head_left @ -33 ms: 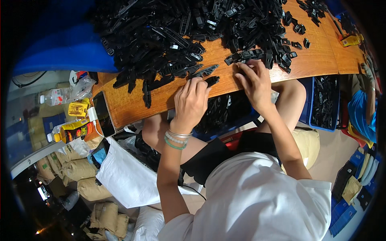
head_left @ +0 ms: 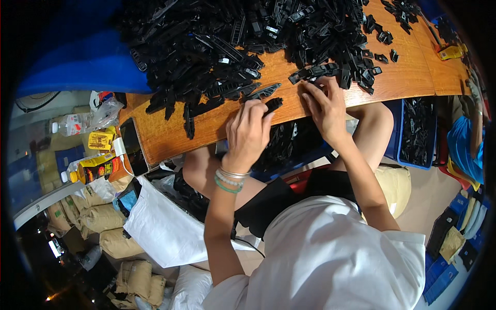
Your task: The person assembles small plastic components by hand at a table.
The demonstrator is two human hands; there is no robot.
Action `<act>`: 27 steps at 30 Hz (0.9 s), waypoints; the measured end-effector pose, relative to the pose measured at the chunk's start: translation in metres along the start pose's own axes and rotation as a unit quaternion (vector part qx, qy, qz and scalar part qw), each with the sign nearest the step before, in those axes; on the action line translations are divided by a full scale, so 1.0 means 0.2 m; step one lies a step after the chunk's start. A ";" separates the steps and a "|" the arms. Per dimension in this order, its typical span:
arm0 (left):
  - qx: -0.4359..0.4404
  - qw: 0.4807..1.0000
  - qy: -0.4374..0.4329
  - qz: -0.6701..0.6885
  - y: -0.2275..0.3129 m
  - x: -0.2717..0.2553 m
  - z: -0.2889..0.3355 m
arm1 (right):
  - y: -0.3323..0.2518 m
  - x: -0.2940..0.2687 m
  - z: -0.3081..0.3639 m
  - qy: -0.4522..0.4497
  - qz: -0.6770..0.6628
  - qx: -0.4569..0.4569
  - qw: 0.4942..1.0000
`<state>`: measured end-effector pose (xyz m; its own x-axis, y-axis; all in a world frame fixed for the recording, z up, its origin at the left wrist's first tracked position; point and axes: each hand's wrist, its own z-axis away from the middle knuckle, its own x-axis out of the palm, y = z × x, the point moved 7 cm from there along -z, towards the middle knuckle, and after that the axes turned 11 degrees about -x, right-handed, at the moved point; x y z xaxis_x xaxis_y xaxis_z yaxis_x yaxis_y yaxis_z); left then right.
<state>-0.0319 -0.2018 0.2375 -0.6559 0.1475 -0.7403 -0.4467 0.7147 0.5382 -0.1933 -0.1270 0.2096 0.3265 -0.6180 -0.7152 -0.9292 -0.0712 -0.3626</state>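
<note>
My left hand (head_left: 248, 132) is closed at the table's front edge, with bracelets on the wrist. Between its thumb and fingers it grips a black plastic part (head_left: 274, 105), whose lower end the fingers hide. Just beyond lies a long ribbed black piece (head_left: 264, 91) on the wood. My right hand (head_left: 326, 108) rests at the same edge, its bent fingers pointing at the tabletop and parted from the thumb. By its fingertips is a black clip-like piece (head_left: 315, 71); whether they touch it I cannot tell. A big heap of black plastic parts (head_left: 206, 57) spreads behind both hands.
Under the wooden table (head_left: 170, 137) stands a bin of black parts (head_left: 289, 137) between my legs; a blue crate (head_left: 397, 129) is at the right. Bottles (head_left: 95, 168) and a phone (head_left: 133, 144) lie at the left. A person in blue (head_left: 465, 144) sits far right.
My left hand has tipped slightly, so more of the black plastic part shows above its fingers. The right hand has shifted only a little.
</note>
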 end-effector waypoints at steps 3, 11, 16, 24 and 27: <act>-0.211 0.933 0.034 0.288 -0.05 0.08 0.07 | -0.01 0.01 0.00 0.017 -0.055 0.006 0.998; -0.078 0.989 0.002 0.122 -0.04 0.11 0.04 | 0.05 -0.02 0.04 0.037 -0.080 0.061 0.994; -0.110 0.987 0.025 0.111 -0.09 0.05 0.06 | 0.04 -0.05 0.05 0.018 -0.090 0.031 0.995; -0.105 0.987 0.000 0.121 -0.10 0.08 0.06 | 0.10 -0.07 0.10 0.024 -0.027 0.083 0.996; -0.092 0.989 0.005 0.115 -0.11 0.07 0.06 | 0.08 -0.03 0.07 -0.029 -0.094 0.038 0.994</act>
<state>-0.0243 -0.2068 0.2102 -0.7585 0.2845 -0.5863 -0.3875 0.5264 0.7568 -0.2072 -0.1127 0.2007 0.5037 -0.5538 -0.6630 -0.8364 -0.1206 -0.5346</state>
